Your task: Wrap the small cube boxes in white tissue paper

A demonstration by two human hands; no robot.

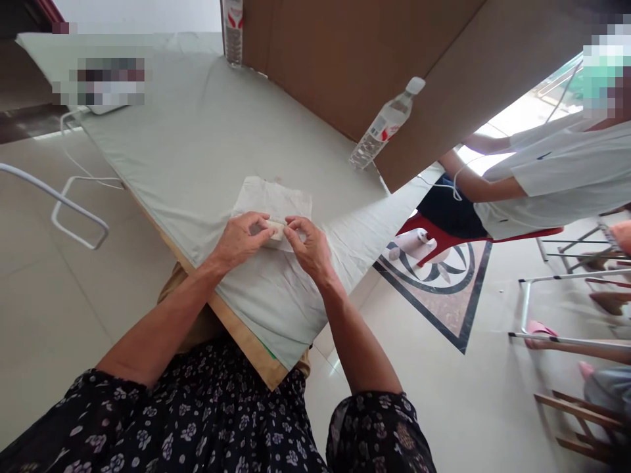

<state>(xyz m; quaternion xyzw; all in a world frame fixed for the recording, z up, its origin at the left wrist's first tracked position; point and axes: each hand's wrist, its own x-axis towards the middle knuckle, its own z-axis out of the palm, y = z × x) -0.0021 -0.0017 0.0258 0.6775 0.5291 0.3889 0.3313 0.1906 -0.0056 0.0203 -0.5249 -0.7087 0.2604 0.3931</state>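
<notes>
A small pale, roughly rectangular piece point(275, 230) sits between my hands; its exact kind is too small to make out. My left hand point(245, 235) holds its left end, thumb and fingers closing on it. At the other end, the fingertips of my right hand point(308, 244) pinch its edge. Beneath both hands, a thin white sheet point(270, 196), like tissue or cloth, lies creased on the table. Part of the sheet is hidden by my fingers.
A pale cloth covers the table point(192, 138). A large cardboard panel point(335, 72) stands across the back. One water bottle point(387, 125) leans near it, another bottle point(233, 33) stands at the far left. At right sits a person in a white shirt point(557, 167).
</notes>
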